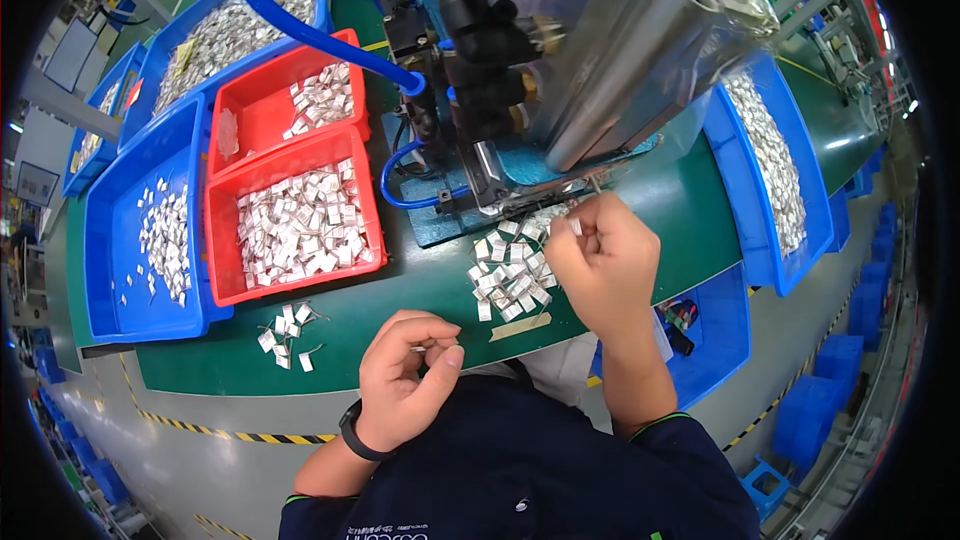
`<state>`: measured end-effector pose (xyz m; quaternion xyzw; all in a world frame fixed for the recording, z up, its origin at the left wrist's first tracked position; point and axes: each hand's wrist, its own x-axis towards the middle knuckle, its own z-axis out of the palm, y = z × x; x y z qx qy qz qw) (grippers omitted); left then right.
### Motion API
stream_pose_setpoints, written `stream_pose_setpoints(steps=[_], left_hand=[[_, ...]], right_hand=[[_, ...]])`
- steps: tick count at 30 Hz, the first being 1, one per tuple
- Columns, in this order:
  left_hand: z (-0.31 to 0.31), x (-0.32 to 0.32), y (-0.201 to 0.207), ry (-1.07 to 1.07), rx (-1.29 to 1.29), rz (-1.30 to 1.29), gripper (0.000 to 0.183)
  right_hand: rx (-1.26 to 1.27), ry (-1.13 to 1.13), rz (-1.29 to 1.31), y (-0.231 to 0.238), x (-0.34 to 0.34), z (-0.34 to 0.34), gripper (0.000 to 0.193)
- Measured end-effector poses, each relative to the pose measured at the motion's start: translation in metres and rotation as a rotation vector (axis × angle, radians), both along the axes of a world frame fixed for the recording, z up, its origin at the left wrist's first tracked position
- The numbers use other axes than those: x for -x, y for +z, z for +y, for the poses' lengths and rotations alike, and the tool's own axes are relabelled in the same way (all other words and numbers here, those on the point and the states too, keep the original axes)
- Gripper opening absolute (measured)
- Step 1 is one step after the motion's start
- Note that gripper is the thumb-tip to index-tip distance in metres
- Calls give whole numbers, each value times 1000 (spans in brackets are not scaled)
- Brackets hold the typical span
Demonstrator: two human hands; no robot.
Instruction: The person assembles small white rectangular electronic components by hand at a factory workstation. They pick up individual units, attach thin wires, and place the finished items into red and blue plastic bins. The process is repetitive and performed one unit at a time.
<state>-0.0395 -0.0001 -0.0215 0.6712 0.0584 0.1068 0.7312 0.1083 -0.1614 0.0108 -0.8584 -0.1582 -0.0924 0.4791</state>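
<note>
My right hand (605, 265) is closed in a pinch at the front of the bench machine (525, 165), with a small white part (575, 226) at its thumb and fingertips. Just left of that hand, a loose pile of small white square parts with thin wire leads (510, 280) lies on the green table. My left hand (410, 375) is held at the table's front edge with its fingers curled in; what they hold, if anything, is hidden. Several more white parts (285, 335) lie on the table to its left.
Two red bins (375, 240) of white parts stand left of the machine. Blue bins (210, 290) lie beyond them; another blue bin (750, 190) stands at right. Blue air hoses (310, 32) arch over the left side. A strip of tape (520, 327) marks the table's front.
</note>
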Motion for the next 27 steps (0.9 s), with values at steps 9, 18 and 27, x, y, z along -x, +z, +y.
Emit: stream_pose_setpoints(steps=[9, 18, 27], left_hand=[[-4, -37, 22, -116, 609, 253, 24], [-5, -40, 17, -49, 685, 118, 18], [1, -38, 17, 6, 632, 96, 13]], right_hand=[[-213, 336, 44, -1, 31, 4, 10], [-248, 431, 160, -4, 38, 10, 9], [-288, 459, 263, -5, 43, 13, 7]])
